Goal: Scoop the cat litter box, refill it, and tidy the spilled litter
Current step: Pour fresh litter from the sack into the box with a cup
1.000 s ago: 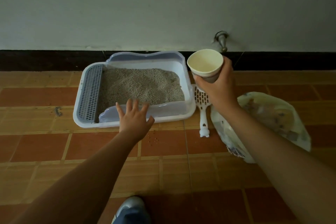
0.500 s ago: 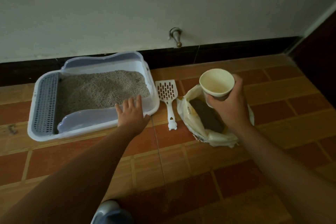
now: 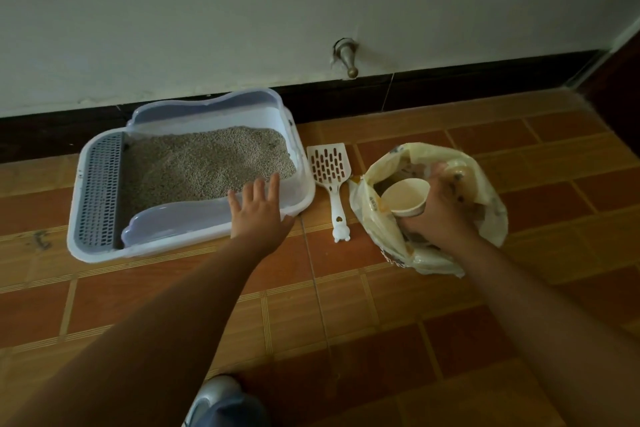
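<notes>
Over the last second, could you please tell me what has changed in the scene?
The right hand, gripping the paper cup, carried it from beside the litter box rightward and down into the open litter bag, tipping it sideways. Nothing was let go. The left hand stayed flat on the box's front rim; the scoop lay untouched.

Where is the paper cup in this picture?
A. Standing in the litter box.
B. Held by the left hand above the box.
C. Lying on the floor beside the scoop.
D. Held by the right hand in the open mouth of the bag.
D: the right hand grips the cup, tilted, inside the open mouth of the bag.
</notes>
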`<state>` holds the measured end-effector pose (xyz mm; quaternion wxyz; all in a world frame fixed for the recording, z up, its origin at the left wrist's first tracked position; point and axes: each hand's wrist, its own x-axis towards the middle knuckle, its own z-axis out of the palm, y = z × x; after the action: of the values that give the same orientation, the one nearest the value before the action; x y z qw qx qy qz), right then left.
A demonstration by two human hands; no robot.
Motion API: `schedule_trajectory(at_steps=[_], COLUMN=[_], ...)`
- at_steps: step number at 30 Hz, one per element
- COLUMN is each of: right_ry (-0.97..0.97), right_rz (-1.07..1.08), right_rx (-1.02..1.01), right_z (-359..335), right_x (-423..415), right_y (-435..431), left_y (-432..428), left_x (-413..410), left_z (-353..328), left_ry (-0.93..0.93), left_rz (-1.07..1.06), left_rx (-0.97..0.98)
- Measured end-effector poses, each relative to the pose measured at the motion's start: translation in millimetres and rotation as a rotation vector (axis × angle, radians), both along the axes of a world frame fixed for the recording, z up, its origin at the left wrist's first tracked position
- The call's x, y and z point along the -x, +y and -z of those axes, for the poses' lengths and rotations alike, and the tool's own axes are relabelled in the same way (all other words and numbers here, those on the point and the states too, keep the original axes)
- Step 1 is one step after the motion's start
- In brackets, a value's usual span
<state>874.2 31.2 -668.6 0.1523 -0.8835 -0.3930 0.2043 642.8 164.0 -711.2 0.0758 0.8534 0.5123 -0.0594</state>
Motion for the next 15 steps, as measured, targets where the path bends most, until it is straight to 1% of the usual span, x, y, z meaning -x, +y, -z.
schedule_trajectory(at_steps=[6,9,12,15], right_ry=[-0.045,-0.043,-0.089,-0.061], right_rz=[-0.003,-0.002,-0.021,-0.058], right_rx=[0.019,0.065,0.144,0.187], right_z=[15,27,44,18], right_x=[-4,-9,-22,-7], right_y=[9,11,12,11], left_y=[-1,-1,0,1], left_x=[0,2,2,2], left_z=[1,0,0,1], left_ry=[-0.031,-0.023,-0.026,-0.025], left_rz=[0.003,0.006,0.01,0.014], left_rx=[-0.003,0.01,0.017,0.015])
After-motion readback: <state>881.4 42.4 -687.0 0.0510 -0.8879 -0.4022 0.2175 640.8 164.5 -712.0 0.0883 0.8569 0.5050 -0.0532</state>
